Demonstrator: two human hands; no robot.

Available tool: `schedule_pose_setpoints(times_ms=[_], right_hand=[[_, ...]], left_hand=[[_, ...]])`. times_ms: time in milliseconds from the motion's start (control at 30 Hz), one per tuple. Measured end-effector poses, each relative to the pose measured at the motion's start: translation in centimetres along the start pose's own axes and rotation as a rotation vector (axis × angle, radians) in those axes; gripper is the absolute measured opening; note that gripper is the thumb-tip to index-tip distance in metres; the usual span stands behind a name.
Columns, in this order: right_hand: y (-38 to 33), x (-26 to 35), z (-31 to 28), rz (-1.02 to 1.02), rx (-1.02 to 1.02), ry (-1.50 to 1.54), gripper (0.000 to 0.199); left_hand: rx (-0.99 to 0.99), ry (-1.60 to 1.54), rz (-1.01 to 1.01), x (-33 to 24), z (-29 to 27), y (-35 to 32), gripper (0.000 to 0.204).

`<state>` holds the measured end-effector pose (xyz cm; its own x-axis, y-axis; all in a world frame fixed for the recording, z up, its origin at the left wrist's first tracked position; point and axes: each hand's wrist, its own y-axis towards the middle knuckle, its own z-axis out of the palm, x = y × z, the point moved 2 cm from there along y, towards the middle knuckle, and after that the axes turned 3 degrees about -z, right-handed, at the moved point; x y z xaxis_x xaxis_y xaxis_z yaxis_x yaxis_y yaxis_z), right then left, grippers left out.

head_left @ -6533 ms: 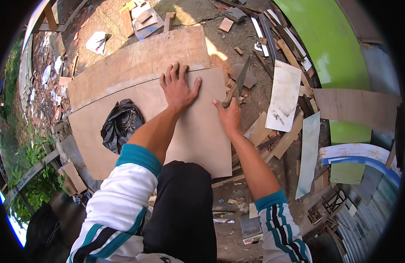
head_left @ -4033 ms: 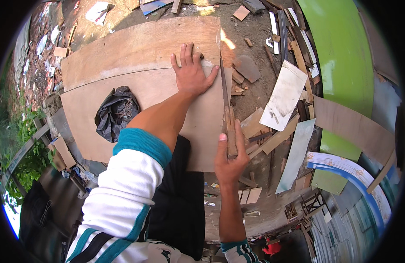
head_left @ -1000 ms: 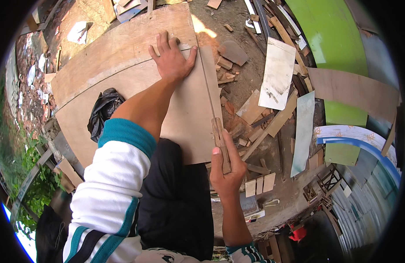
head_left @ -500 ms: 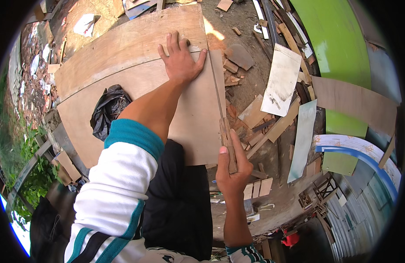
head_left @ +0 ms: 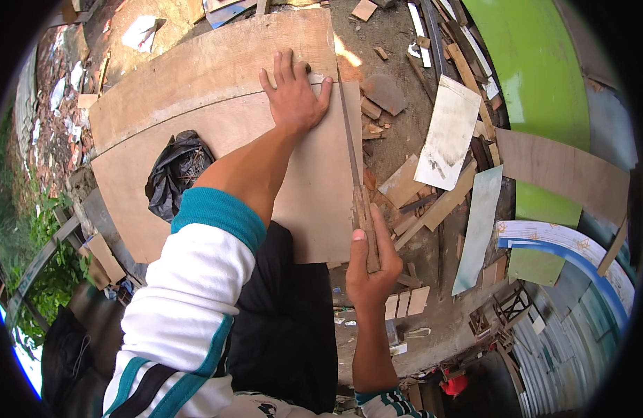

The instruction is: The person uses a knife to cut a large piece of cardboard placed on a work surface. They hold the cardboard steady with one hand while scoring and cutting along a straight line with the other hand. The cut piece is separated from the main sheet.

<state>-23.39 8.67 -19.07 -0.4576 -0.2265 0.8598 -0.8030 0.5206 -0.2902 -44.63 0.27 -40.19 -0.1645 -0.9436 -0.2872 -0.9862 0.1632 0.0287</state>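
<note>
Saw (head_left: 362, 205) gripped, left hand (head_left: 296, 103) splayed on board (head_left: 314, 198)

Mixes tan with green.
Shows tan on board (head_left: 314, 188), brown on saw handle (head_left: 363, 205), teal-and-black stripes on white sleeve (head_left: 185, 282), bright green on panel (head_left: 537, 76).

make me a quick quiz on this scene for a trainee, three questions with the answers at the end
1. Which hand holds the saw?
2. True or false: the black plastic bag lies to the right of the saw.
3. How is the left hand posed? A) clenched in a fist B) spread open, palm down C) reaching inside the black plastic bag

Key:
1. The right hand.
2. False; it sits on the brown sheet, to the left of the saw.
3. B
</note>
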Motion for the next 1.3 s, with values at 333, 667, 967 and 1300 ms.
schedule_pose_setpoints(times_ms=[333,667,967,1300], right_hand=[[8.9,-1.9,4.5,0.006,0.022,0.015,0.049],[4.8,2.2,1.3,0.101,0.065,-0.034,0.049],[8.1,-0.6,4.4,-0.027,0.0,-0.035,0.045],[1.3,2.9,-0.3,-0.049,0.005,-0.073,0.042]], left_hand=[[0.166,-0.084,0.022,1.1,-0.3,1.2,0.074],[0.938,0.038,-0.22,2.2,-3.0,-1.6,0.114],[0.962,0.013,-0.203,1.6,-2.4,-1.4,0.117],[0.942,0.011,-0.225,2.1,-2.7,-1.2,0.111]])
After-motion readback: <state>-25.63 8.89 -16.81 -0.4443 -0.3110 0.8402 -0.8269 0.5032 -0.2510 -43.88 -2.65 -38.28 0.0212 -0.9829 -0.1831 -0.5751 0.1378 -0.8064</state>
